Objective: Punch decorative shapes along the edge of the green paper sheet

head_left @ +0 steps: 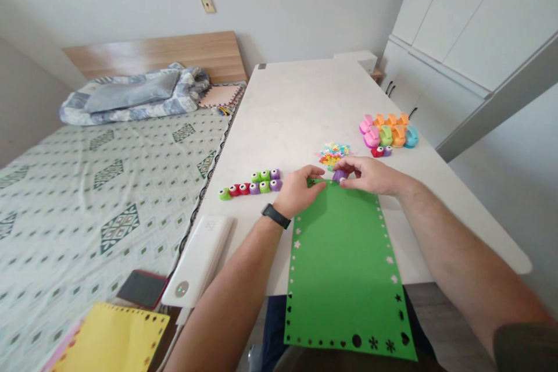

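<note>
On a white desk, a green foam sheet shows punched shapes along three edges; the left hand presses its mostly bare far edge, where the right hand pinches a purple craft punch.

A white table holds a green sheet, craft punches and cutouts.

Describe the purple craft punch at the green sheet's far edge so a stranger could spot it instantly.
On the long white table, a bright green rectangular sheet runs toward the person. At its far edge, the right hand holds a small round purple craft punch. Unlike the other colourful punches in rows nearby, it alone sits on the sheet.
</note>
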`<action>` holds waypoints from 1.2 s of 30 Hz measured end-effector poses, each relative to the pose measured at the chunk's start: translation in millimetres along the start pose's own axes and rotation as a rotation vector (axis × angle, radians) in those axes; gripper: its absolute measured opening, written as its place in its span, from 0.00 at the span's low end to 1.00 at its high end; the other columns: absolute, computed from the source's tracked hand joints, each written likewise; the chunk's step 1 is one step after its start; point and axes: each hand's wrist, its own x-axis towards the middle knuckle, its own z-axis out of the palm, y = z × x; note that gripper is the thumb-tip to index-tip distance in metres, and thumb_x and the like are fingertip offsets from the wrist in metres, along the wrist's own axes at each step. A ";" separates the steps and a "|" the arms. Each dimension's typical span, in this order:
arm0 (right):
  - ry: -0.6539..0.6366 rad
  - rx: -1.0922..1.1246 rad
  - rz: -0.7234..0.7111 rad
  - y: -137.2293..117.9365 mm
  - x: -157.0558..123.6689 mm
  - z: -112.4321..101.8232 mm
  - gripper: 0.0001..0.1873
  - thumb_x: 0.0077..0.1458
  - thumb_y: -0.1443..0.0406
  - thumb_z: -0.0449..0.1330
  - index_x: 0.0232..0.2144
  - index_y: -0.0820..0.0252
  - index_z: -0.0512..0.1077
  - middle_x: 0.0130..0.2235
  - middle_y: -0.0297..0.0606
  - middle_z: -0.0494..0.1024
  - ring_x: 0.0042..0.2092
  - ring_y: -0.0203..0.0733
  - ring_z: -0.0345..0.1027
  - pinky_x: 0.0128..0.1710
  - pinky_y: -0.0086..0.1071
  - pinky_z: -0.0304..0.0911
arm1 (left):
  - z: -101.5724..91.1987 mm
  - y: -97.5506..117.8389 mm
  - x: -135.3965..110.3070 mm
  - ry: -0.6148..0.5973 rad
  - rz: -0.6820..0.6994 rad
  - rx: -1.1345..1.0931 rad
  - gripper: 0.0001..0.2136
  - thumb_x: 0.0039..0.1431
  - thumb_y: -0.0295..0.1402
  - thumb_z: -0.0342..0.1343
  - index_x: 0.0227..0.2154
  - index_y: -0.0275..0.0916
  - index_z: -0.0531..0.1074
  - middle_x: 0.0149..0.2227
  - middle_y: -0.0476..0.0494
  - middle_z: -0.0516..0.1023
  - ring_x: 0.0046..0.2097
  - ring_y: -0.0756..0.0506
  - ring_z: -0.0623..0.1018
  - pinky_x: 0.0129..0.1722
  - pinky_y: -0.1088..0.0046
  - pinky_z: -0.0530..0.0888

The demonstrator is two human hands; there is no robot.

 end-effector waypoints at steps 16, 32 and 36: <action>-0.006 0.010 0.007 0.8 -1.2 6.0 0.22 0.49 0.62 0.69 0.48 0.58 0.77 0.41 0.38 0.82 0.40 0.42 0.75 0.41 0.35 0.68 | -2.1 8.2 0.2 0.018 -0.019 -0.022 0.12 0.58 0.30 0.61 0.46 0.39 0.77 0.44 0.45 0.83 0.45 0.47 0.82 0.47 0.71 0.77; -0.050 -0.046 0.046 -3.2 -1.5 7.6 0.23 0.51 0.61 0.67 0.50 0.59 0.75 0.44 0.41 0.82 0.43 0.45 0.74 0.43 0.37 0.67 | -1.8 9.4 0.0 0.015 -0.006 -0.046 0.12 0.58 0.30 0.61 0.45 0.39 0.77 0.45 0.44 0.83 0.46 0.46 0.81 0.47 0.71 0.77; -0.079 -0.031 0.023 -5.8 -2.1 5.8 0.23 0.53 0.60 0.67 0.51 0.59 0.74 0.45 0.41 0.81 0.44 0.44 0.74 0.43 0.36 0.67 | -2.1 10.1 -0.2 0.017 -0.003 -0.056 0.12 0.59 0.30 0.61 0.45 0.39 0.77 0.45 0.44 0.83 0.46 0.46 0.81 0.48 0.69 0.77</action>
